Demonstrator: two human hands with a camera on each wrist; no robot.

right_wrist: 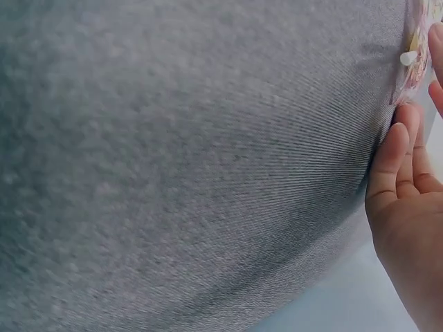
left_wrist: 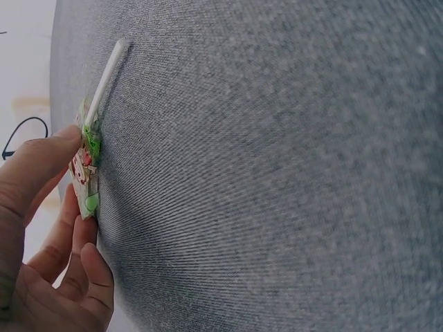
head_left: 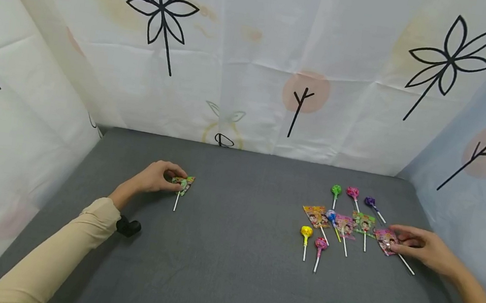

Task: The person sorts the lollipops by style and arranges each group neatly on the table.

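Note:
At the left of the table, my left hand (head_left: 157,178) pinches a lollipop in a flat green wrapper (head_left: 187,183) between thumb and fingers. Its white stick points toward me in the head view. The left wrist view shows the thumb on one end of this wrapper (left_wrist: 85,169) and fingertips at the other, close to the cloth. On the right, my right hand (head_left: 426,249) holds a pink-wrapped lollipop (head_left: 383,239) by the wrapper's edge, its white stick slanting toward me. Only part of that pink wrapper (right_wrist: 414,66) shows in the right wrist view, at the upper right edge.
Left of my right hand lie several more lollipops: flat-wrapped orange (head_left: 315,215), pink (head_left: 344,223) and green (head_left: 363,221) ones, and round green (head_left: 336,189), pink (head_left: 352,192), purple (head_left: 370,201), blue (head_left: 331,215), and yellow (head_left: 306,231) ones. Patterned cloth walls (head_left: 258,36) border the grey table (head_left: 225,282).

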